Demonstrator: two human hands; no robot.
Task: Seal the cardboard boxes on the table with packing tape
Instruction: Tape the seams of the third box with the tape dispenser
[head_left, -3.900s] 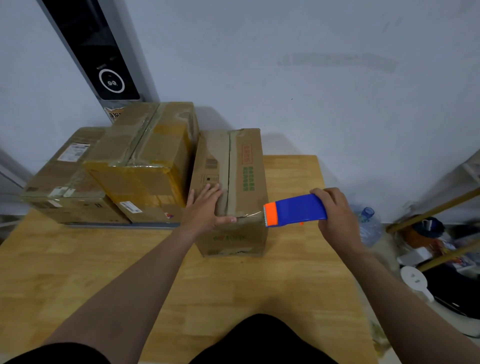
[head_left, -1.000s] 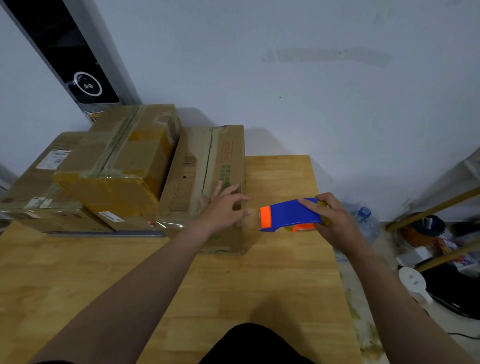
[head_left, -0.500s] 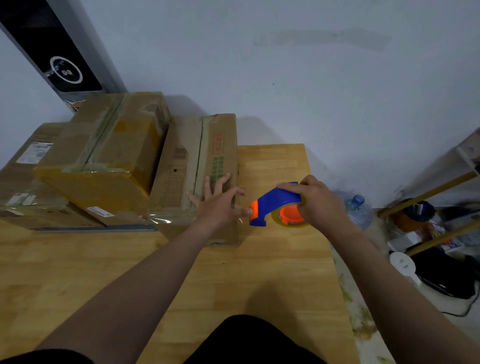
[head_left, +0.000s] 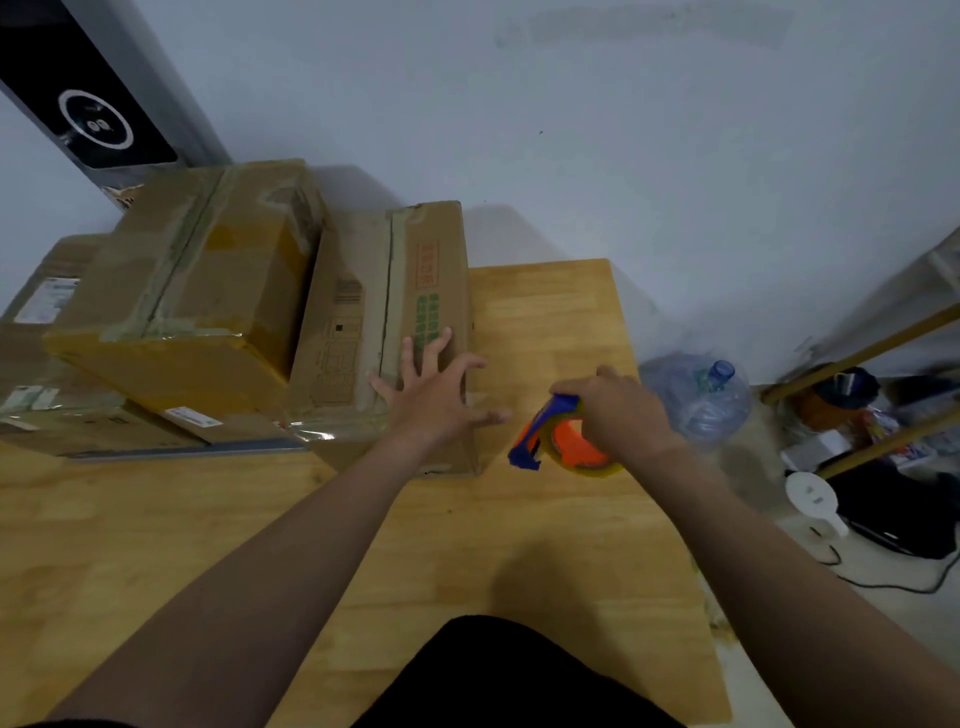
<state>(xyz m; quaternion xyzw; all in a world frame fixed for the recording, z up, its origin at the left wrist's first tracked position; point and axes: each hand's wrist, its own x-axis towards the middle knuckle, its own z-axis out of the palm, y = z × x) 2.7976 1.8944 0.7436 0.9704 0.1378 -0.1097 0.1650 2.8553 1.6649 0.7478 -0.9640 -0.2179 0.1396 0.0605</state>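
A long cardboard box (head_left: 374, 291) with green and red print lies at the middle of the wooden table (head_left: 545, 545), with a tape strip along its top seam. My left hand (head_left: 434, 397) rests flat with spread fingers on its near right corner. To the right of the box, my right hand (head_left: 618, 410) grips a blue and orange tape dispenser (head_left: 553, 441), tilted down just above the table. A larger taped box (head_left: 192, 291) lies tilted on a flat box (head_left: 47, 364) at the left.
A black and grey device (head_left: 93, 104) stands against the wall behind the boxes. Right of the table, on the floor, are a clear water jug (head_left: 698, 395), a wooden shelf frame (head_left: 872, 395), a white object (head_left: 813, 501) and cables.
My right hand has swung the dispenser away from the box's near end, out to the right and down toward the table. My left hand slid toward the box's right corner.
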